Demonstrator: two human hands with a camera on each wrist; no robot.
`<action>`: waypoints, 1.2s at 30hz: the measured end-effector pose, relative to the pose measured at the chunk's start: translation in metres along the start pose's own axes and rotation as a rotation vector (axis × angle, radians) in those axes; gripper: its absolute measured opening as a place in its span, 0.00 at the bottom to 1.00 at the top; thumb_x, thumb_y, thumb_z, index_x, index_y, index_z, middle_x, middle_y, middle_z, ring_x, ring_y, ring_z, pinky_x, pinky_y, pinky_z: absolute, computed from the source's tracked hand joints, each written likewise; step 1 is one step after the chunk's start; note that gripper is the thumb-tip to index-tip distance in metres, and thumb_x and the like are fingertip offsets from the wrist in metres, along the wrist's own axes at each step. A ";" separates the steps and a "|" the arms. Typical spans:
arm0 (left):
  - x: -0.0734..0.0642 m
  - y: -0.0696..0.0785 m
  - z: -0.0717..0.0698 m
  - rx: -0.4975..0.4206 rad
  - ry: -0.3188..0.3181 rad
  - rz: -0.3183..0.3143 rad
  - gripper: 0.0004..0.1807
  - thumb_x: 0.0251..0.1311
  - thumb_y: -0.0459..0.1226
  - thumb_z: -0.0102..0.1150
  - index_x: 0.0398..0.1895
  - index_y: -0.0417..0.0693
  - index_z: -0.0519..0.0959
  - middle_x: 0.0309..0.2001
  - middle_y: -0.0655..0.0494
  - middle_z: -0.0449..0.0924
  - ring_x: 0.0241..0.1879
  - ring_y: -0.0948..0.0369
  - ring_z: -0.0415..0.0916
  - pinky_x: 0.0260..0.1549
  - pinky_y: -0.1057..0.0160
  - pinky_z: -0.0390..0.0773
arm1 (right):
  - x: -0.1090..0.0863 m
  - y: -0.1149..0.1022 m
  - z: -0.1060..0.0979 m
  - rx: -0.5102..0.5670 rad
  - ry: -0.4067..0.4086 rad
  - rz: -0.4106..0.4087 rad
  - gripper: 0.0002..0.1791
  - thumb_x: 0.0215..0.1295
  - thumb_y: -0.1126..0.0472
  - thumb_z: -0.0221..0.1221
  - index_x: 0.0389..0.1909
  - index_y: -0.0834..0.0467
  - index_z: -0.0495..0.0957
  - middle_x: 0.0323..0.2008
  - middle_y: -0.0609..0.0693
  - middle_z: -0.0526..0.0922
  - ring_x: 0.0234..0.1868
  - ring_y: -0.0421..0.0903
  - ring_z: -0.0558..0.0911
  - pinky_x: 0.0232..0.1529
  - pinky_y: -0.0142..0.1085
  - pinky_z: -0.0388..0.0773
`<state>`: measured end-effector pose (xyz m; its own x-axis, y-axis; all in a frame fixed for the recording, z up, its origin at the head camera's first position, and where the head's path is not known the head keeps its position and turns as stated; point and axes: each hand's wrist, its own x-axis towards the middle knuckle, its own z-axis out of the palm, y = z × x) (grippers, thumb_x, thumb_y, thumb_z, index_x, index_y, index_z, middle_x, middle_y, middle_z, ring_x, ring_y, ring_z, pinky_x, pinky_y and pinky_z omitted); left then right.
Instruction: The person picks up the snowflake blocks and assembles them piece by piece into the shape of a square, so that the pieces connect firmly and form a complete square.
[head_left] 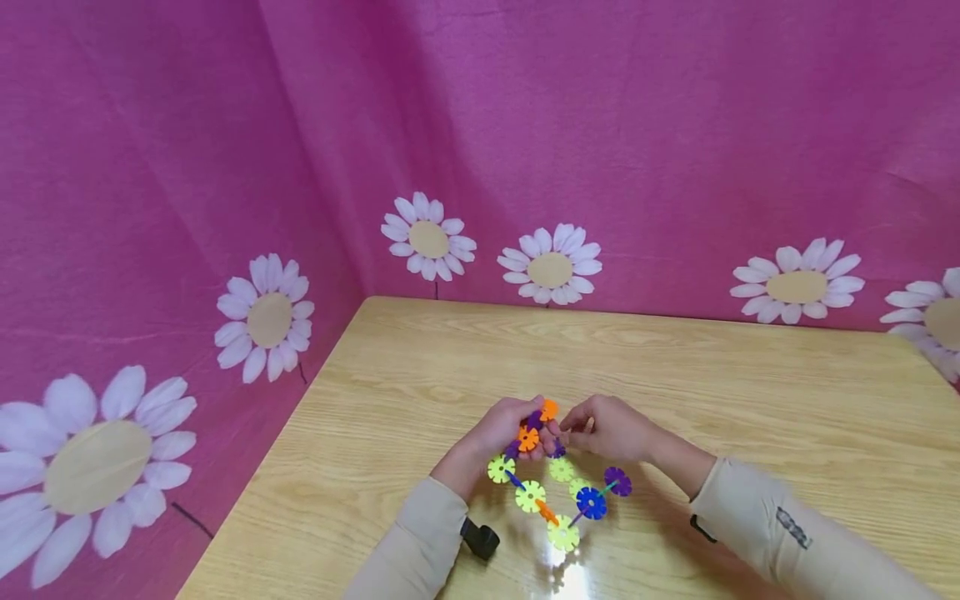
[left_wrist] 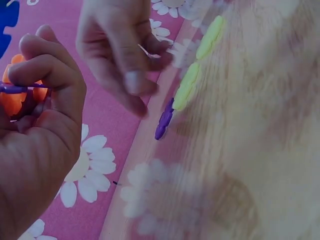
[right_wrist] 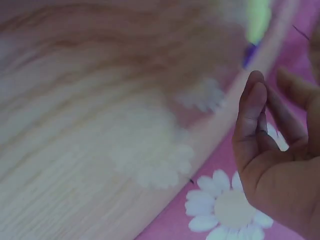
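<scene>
My left hand (head_left: pixel 495 433) grips one end of a chain of notched plastic snowflake discs, by its orange disc (head_left: pixel 528 444) and purple pieces. The chain hangs in a loop toward me through yellow discs (head_left: pixel 530 505), then a blue disc (head_left: pixel 591 509) and a purple disc (head_left: pixel 622 483). My right hand (head_left: pixel 618 429) is just right of the left fingertips, fingers bent loosely. Nothing shows between its thumb and fingers in the right wrist view. A purple disc (left_wrist: pixel 165 120) joined to yellow discs (left_wrist: pixel 187 87) appears edge-on beyond both hands in the left wrist view.
Beneath the hands is a wooden table (head_left: pixel 450 358). Pink cloth (head_left: pixel 637 125) printed with white flowers stands along its back and left sides. A black wrist camera (head_left: pixel 480 539) is strapped by the left sleeve.
</scene>
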<state>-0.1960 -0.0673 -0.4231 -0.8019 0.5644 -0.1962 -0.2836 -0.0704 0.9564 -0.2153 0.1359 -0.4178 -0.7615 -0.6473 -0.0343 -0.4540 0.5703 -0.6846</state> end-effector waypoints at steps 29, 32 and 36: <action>0.002 -0.005 0.000 0.002 -0.006 -0.046 0.30 0.70 0.50 0.36 0.37 0.26 0.71 0.21 0.51 0.77 0.14 0.64 0.70 0.14 0.72 0.70 | 0.000 0.004 0.015 -0.082 -0.013 -0.097 0.09 0.54 0.65 0.66 0.35 0.58 0.77 0.30 0.47 0.79 0.29 0.41 0.75 0.30 0.31 0.75; 0.001 -0.004 0.001 0.003 -0.007 -0.053 0.29 0.70 0.50 0.35 0.36 0.28 0.71 0.22 0.51 0.77 0.15 0.64 0.70 0.14 0.72 0.70 | -0.003 0.005 0.014 -0.068 0.014 -0.073 0.11 0.54 0.64 0.66 0.35 0.58 0.75 0.31 0.47 0.81 0.31 0.41 0.78 0.32 0.31 0.76; 0.003 -0.006 0.003 -0.002 0.018 -0.052 0.26 0.71 0.48 0.35 0.31 0.33 0.73 0.21 0.50 0.77 0.15 0.64 0.70 0.15 0.71 0.72 | -0.008 0.008 0.013 -0.056 0.107 -0.066 0.10 0.53 0.63 0.66 0.34 0.56 0.76 0.28 0.44 0.82 0.30 0.36 0.79 0.31 0.30 0.76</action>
<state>-0.1946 -0.0628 -0.4291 -0.7951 0.5527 -0.2497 -0.3263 -0.0429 0.9443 -0.2067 0.1395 -0.4326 -0.7727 -0.6284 0.0895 -0.5276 0.5575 -0.6410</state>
